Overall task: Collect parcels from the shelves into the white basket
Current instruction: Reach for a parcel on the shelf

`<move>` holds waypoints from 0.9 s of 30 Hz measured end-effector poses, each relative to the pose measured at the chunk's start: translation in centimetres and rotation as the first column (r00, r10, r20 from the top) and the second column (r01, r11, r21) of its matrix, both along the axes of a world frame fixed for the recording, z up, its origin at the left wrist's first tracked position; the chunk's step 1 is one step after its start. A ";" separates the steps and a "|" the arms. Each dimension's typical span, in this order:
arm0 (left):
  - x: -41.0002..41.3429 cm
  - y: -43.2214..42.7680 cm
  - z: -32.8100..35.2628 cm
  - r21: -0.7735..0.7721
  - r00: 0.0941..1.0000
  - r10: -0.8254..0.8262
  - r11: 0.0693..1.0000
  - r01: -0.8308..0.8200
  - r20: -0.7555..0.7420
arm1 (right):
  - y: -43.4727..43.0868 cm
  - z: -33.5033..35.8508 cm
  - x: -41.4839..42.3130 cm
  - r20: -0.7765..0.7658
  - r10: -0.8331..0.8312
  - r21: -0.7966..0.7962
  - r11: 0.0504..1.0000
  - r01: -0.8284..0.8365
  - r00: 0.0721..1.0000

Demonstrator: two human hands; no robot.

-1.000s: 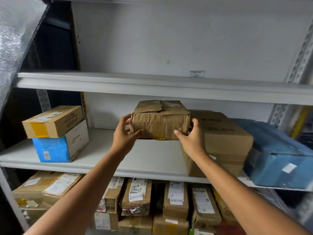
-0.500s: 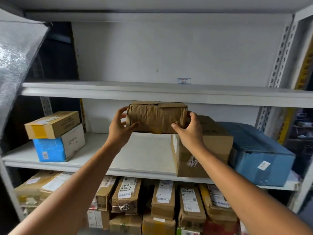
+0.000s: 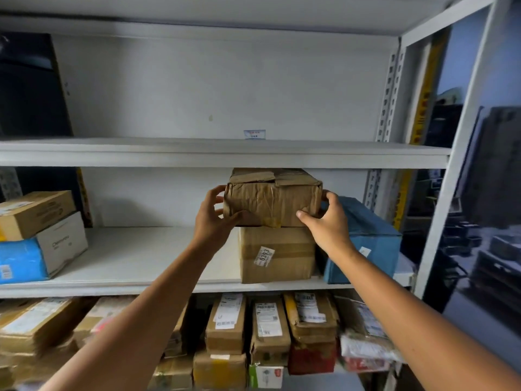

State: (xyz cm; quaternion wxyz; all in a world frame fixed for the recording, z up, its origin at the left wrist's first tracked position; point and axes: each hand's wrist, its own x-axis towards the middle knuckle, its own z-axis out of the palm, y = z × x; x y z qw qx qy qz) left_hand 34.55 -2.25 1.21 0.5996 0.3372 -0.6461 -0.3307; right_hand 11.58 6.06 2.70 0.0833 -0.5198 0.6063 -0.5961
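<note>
Middle shelf [image 3: 135,258], far left: a brown carton [image 3: 36,214] stacked on a blue-and-white box [image 3: 42,251], its white side bearing faint print that seems to read "Dermovia", not sure; left hand [image 3: 214,221] grips the left end of a crumpled brown parcel [image 3: 272,200], fingers curled round its side, thumb under the front edge; the parcel sits at the top of a taped carton [image 3: 277,253], whether resting or just lifted I cannot tell; that carton's white sticker reads "0393"; right hand [image 3: 327,221] clasps the parcel's right end, fingers wrapped behind; blue parcel [image 3: 366,238] just beside; lower shelf crowded with labelled parcels [image 3: 267,325], print too small to read.
</note>
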 end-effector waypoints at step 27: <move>12.4 5.4 -8.3 0.052 0.471 0.172 0.904 -0.425 0.865 | 0.9 -8.7 3.7 -0.350 0.523 0.751 0.653 -0.101 0.777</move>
